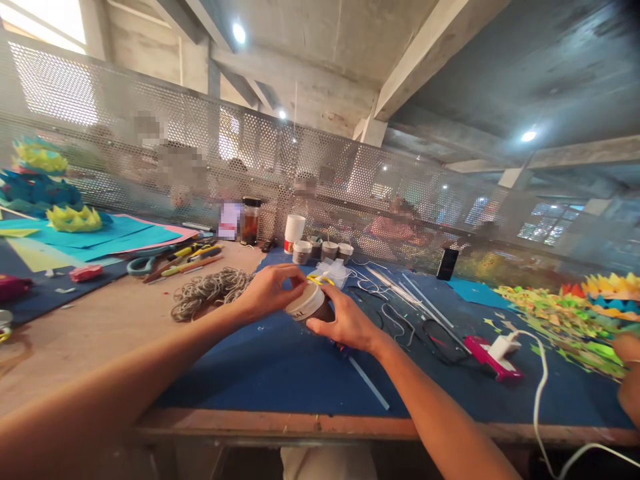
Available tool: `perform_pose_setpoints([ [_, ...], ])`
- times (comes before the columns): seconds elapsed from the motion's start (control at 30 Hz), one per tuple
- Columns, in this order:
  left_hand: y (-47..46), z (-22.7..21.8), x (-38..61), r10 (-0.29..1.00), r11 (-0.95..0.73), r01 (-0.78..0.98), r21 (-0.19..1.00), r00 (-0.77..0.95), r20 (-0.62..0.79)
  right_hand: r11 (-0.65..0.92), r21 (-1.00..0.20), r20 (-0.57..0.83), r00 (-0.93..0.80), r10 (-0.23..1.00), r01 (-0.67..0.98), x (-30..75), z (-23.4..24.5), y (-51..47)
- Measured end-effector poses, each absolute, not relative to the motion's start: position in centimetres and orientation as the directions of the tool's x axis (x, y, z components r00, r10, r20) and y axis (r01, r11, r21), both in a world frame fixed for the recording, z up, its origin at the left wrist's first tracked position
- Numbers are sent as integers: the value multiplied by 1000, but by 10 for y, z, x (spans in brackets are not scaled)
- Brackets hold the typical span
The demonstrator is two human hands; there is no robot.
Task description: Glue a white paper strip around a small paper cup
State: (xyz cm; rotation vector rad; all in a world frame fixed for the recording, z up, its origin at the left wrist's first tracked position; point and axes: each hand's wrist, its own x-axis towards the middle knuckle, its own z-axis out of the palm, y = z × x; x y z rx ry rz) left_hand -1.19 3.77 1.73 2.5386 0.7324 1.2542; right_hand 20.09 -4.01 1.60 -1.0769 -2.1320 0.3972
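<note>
My right hand [345, 321] wraps around a small brown cup with a white lid [306, 304] and holds it tilted over the blue mat [280, 367]. My left hand [270, 288] is closed in a pinch at the top edge of the lid. A yellow ring-shaped piece [320, 280] sits just above the cup, touching my fingers. A small clear plastic bag [334, 269] lies right behind my hands.
A bundle of grey cord [207, 291] lies to the left. Several small cups [323, 251] and a white cup [294, 231] stand at the back. Scissors and tools [173, 261], coloured paper, wires [400, 313], a pink glue gun [493, 357] and paper flowers [585, 307] surround the mat. People sit behind a mesh screen.
</note>
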Motion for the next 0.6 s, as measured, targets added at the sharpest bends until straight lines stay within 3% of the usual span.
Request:
perform_pose_setpoints([
  [0.33, 36, 17, -9, 556, -827, 411, 383, 504, 661, 608, -519, 448, -415, 792, 600, 200, 13, -40],
  [0.5, 32, 24, -11, 613, -783, 272, 560, 492, 618, 588, -565, 436, -396, 808, 579, 201, 20, -42],
  [0.6, 31, 26, -11, 627, -765, 233, 600, 481, 613, 598, -579, 442, -403, 801, 555, 201, 23, -44],
])
